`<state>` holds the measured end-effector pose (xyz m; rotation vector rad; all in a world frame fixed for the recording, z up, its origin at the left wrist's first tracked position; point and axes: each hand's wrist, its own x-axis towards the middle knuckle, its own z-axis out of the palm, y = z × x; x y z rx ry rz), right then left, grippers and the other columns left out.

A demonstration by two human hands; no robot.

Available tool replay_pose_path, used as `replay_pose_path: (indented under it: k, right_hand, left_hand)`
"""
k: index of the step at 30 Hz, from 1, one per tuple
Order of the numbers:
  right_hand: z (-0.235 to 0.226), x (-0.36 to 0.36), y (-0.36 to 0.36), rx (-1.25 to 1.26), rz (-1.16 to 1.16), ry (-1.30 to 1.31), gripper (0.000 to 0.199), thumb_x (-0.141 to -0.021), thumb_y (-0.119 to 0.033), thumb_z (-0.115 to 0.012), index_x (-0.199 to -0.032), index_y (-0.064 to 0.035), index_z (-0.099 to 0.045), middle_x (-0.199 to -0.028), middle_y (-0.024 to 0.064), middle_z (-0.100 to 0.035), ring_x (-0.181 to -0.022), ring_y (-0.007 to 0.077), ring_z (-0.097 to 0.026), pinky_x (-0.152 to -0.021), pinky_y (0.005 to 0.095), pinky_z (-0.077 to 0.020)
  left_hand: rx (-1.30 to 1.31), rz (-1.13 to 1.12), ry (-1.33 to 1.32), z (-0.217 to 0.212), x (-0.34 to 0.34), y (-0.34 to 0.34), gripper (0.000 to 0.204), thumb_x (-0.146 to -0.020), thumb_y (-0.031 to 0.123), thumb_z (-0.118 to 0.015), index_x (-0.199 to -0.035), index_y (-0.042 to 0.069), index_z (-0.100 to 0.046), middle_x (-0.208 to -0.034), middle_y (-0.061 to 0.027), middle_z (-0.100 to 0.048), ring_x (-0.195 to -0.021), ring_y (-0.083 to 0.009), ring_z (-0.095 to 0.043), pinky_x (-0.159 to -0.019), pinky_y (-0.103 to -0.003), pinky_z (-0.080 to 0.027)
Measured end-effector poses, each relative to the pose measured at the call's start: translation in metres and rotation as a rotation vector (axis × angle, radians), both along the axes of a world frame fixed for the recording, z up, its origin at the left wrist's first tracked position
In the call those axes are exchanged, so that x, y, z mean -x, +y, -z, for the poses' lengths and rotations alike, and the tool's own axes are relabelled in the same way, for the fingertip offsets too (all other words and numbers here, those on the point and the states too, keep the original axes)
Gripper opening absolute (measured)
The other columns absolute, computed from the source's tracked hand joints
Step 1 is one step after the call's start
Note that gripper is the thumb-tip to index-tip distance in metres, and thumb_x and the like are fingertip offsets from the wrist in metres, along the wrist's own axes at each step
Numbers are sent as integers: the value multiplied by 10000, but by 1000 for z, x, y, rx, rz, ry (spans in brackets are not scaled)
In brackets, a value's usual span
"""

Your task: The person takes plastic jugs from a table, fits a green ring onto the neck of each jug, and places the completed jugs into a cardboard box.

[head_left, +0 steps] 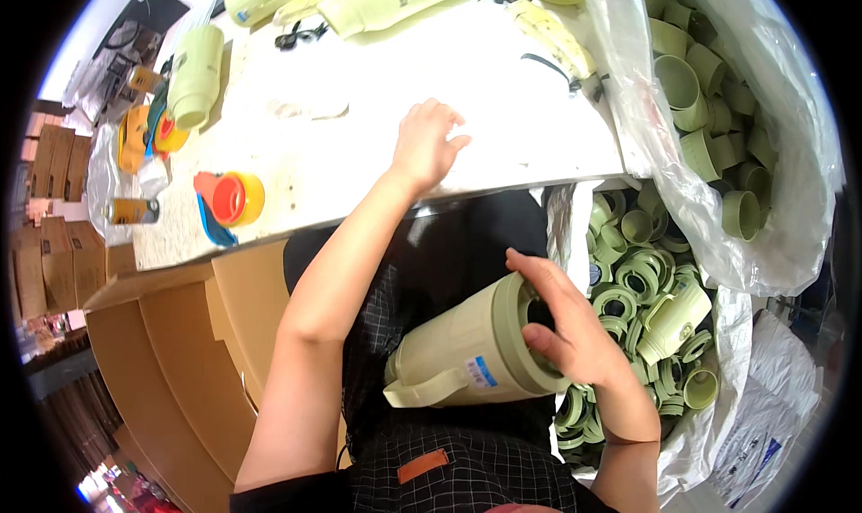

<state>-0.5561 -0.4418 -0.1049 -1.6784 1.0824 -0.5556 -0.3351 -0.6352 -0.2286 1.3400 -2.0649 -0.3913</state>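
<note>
A pale green jug (467, 351) with a handle lies on its side in the person's lap, low in the frame's centre. The right hand (561, 320) grips its open mouth. The left hand (426, 145), fingers loosely spread and holding nothing, rests on the white bench (359, 109) above. A sack of green rings (637, 279) sits to the right.

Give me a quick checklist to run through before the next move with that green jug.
1. Right hand grips the green jug at its open mouth: ok.
2. Jug resting on the lap, lying on its side: ok.
3. Left hand free, flat on the white table: ok.
4. Jug handle intact: ok.
5. Green rings in the bag at the right, within reach: ok, likely.
6. Inside of jug clean: cannot tell.
</note>
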Motion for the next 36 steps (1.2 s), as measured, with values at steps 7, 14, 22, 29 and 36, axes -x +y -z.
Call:
replay_pose_path:
  k: [7,14,22,29,36]
  right_hand:
    - [22,13,-14,-113,44,-192,681,-817,-164,-727,-1429,-30,-460,-1210,179,-563,-1095,341,-564,-984,385,-444]
    - [46,12,-43,-413,381,-593,394,-943,-140,-640,-1298,4,-544,-1110,62,-632,-1022,151,-590,-914,306,-477]
    - [76,11,-62,-156,659,-714,299,-926,-74,-620,-1209,21,-608,-1152,122,-681,-872,149,-640,-745,271,-525]
    - [92,26,-52,347,882,-245,148,-833,2,-696,-968,-8,-634,-797,49,-677,-792,168,-644,-749,309,-526]
    - [112,27,20,-31,1300,-664,158,-1012,-177,-514,-969,-35,-565,-851,41,-572,-767,138,-567,-735,315,-515]
  left_hand:
    - [-221,56,141,-8,17,-12,235,-933,209,-599,-872,6,-699,-898,-132,-672,-871,-316,-641,-794,-398,-491]
    - [-575,59,734,-31,26,-18,302,-992,228,-555,-889,-35,-663,-871,-115,-703,-830,-183,-644,-828,-332,-507]
    - [-717,319,1047,-101,29,97,242,-1007,102,-496,-957,-47,-681,-895,-123,-724,-939,-214,-686,-886,-351,-538]
    - [-982,538,1556,-92,-3,120,184,-964,45,-572,-787,68,-528,-719,-47,-575,-615,-146,-565,-606,-292,-486]
    - [-714,-13,606,-59,-8,121,182,-877,-6,-621,-1024,51,-530,-725,-1,-512,-644,-103,-482,-579,-276,-429]
